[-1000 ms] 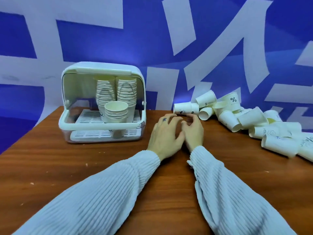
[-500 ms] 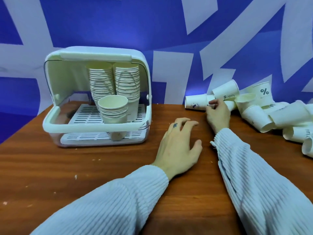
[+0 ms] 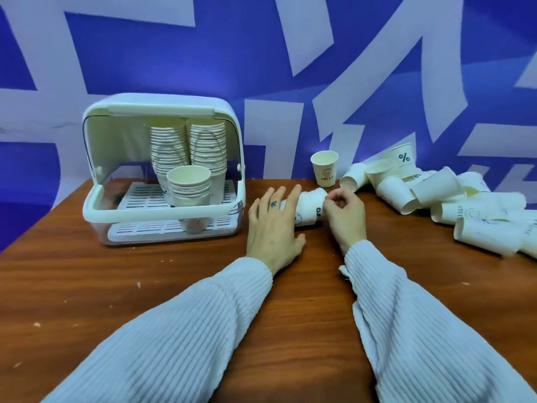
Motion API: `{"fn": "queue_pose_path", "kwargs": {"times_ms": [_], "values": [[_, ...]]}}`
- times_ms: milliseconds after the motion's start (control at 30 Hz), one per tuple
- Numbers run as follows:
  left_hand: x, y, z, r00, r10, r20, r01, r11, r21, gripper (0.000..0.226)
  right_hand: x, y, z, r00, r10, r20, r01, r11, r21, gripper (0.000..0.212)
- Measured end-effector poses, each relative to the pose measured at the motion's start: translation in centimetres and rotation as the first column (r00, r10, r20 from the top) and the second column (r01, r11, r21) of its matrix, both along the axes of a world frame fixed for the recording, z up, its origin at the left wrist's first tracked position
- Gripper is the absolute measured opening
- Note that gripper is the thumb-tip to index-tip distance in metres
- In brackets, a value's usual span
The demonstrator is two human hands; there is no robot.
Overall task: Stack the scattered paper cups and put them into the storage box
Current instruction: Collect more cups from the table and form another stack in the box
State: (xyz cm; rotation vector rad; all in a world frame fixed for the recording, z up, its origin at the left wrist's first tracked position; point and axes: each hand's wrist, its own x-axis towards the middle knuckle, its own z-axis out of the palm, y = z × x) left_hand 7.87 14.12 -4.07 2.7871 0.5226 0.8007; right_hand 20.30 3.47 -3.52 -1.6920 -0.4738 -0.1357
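**Between both hands, a cup pulled from the pile**

Between the hands lies a paper cup [image 3: 309, 207] on its side, dragged clear of the scattered cups [image 3: 430, 193] just now. Right hand [image 3: 345, 216] curls against it; left hand [image 3: 274, 225] rests flat, fingers straight. Stacking can begin; storage box [image 3: 162, 210] waits open nearby.

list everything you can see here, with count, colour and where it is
storage box: one, white with clear base, lid open, left rear of table
cup stacks: two tall, one short in front, cream, inside the box
lying cup: one, white, on its side between the hands
upright cup: one, white with HELLO print, at the wall behind the hands
scattered cups: a pile, too overlapped to count, white, right rear of table
table: one, brown wood
wall: blue with white shapes
sleeves: two, pale ribbed
left hand: fingers straight, lying over the lying cup
right hand: fingers curled at its rim
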Motion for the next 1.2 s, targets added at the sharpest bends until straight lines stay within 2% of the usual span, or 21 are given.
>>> {"fn": "queue_pose_path", "kwargs": {"times_ms": [67,167,300,367,500,633,700,800,900,967,1100,1200], "values": [[-0.4,-0.3,0.0,1.000,-0.011,-0.009,0.011,0.998,0.058,0.083,-1.8,-0.6,0.0,1.000,0.015,0.017,-0.014,0.999,-0.036,0.009],[-1.3,-0.8,0.5,1.000,-0.002,0.023,0.000,0.994,0.109,0.064,-3.1,-2.1,0.8,0.995,-0.098,0.029,0.100,0.994,-0.051,0.009],[-3.1,-1.2,1.3,0.999,-0.026,0.033,0.025,0.999,0.044,0.067,-3.8,-5.1,2.4,0.960,-0.280,0.007,0.279,0.959,0.044,0.011],[-4.2,-1.5,2.1,0.996,-0.042,0.079,0.043,0.999,-0.015,0.070,-4.5,-6.1,3.2,0.953,-0.303,0.022,0.299,0.948,0.112,0.018],[-6.9,-1.4,5.2,0.937,-0.047,0.345,0.127,0.968,-0.214,0.064,-6.2,-4.8,5.2,0.973,-0.210,0.095,0.190,0.963,0.189,0.020],[-10.3,1.2,8.8,0.783,0.147,0.605,0.165,0.888,-0.429,0.059,-9.0,-0.6,7.8,0.974,-0.059,0.220,0.012,0.978,0.210,0.016],[-12.1,3.3,9.7,0.733,0.260,0.628,0.153,0.838,-0.524,0.062,-10.3,2.1,8.7,0.952,0.042,0.302,-0.086,0.987,0.135,0.013],[-14.4,6.4,9.9,0.656,0.366,0.660,0.119,0.813,-0.569,0.075,-12.0,6.1,9.9,0.894,0.148,0.422,-0.168,0.986,0.008,0.012],[-16.0,8.4,9.5,0.669,0.443,0.597,0.022,0.791,-0.611,0.085,-13.3,9.6,10.9,0.839,0.224,0.496,-0.197,0.975,-0.107,0.015],[-16.7,9.3,9.0,0.686,0.453,0.570,-0.011,0.790,-0.613,0.083,-13.7,11.4,11.3,0.807,0.291,0.514,-0.206,0.954,-0.217,0.019],[-17.3,10.7,8.2,0.685,0.448,0.575,-0.053,0.817,-0.574,0.075,-14.0,13.4,11.1,0.743,0.422,0.520,-0.137,0.856,-0.498,0.025],[-17.3,11.5,7.7,0.688,0.447,0.571,-0.042,0.811,-0.584,0.084,-13.8,13.6,10.1,0.731,0.518,0.443,-0.119,0.737,-0.665,0.028]]}}
